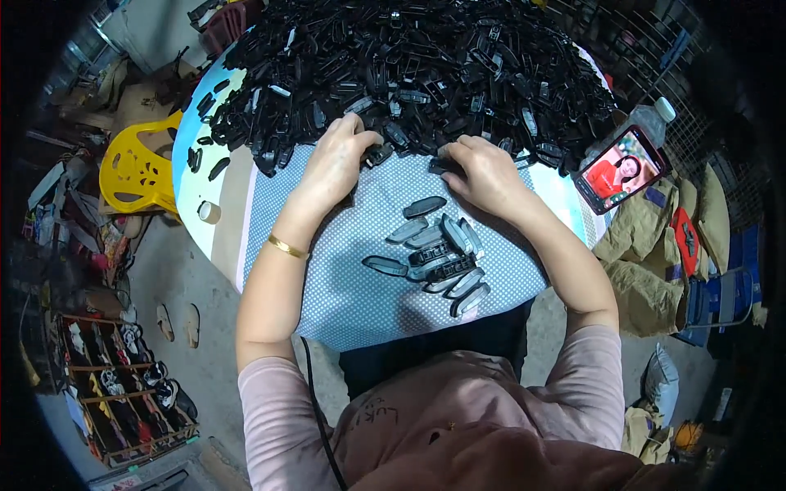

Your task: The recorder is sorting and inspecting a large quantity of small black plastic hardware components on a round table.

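A large heap of small black plastic parts (393,74) covers the far side of the table. At its near edge my left hand (337,159) is closed, thumb and fingers pinching a small black plastic part (377,155). To its right my right hand (485,170) has its fingers curled round an oval black plastic part (440,166), partly hidden by the fingertips. Nearer to me, between my forearms, lies a loose group of long oval black shells (427,237). Some have glossy faces up; a couple show an open, ribbed inside.
A phone (620,170) with a lit screen leans against a clear plastic bottle (643,123) at the table's right edge. A roll of tape (210,213) stands at the left. Beyond are a yellow plastic chair (143,164), a shoe rack (123,385) and brown sacks (643,286).
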Demonstrator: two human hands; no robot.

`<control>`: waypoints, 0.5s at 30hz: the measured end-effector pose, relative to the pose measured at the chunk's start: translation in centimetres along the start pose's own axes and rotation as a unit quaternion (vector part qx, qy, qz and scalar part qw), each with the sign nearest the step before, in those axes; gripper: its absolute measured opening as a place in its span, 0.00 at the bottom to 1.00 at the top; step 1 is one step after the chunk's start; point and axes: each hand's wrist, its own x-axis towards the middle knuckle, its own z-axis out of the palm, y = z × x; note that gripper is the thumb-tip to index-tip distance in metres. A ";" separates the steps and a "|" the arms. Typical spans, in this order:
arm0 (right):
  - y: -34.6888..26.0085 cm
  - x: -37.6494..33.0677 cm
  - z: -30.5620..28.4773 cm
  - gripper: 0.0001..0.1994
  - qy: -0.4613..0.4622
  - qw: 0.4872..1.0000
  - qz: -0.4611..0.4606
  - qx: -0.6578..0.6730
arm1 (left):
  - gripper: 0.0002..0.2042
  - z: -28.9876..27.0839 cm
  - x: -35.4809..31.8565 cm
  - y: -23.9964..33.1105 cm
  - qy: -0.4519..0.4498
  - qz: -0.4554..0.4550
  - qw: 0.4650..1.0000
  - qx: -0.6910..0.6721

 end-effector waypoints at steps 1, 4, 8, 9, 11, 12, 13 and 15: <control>0.4 0.0 -0.2 0.11 0.010 0.999 -0.023 0.024 | 0.14 0.0 0.1 0.1 0.034 0.013 0.999 -0.003; 1.1 0.5 -0.8 0.10 0.036 0.991 0.025 0.125 | 0.12 -0.3 0.4 1.0 0.084 -0.012 0.993 -0.086; 2.9 1.0 -1.4 0.07 0.145 0.979 0.107 0.094 | 0.12 -1.3 0.7 2.7 0.021 -0.197 0.938 -0.284; 3.1 1.1 -1.1 0.08 0.140 0.982 0.096 0.078 | 0.12 -1.1 0.6 2.5 0.021 -0.196 0.938 -0.284; 2.4 1.2 -0.4 0.10 0.112 0.992 0.041 0.034 | 0.13 -0.2 0.6 2.2 0.076 -0.063 0.964 -0.247; 2.0 1.4 0.1 0.12 0.086 0.996 0.015 -0.014 | 0.13 0.1 0.5 2.1 0.076 -0.062 0.964 -0.249; 1.3 1.7 0.7 0.15 0.065 0.998 0.019 -0.016 | 0.13 0.1 0.4 2.3 0.065 -0.068 0.963 -0.252; 0.7 2.1 1.4 0.14 0.039 0.997 0.033 -0.056 | 0.15 -0.2 0.2 3.1 0.044 -0.103 0.958 -0.265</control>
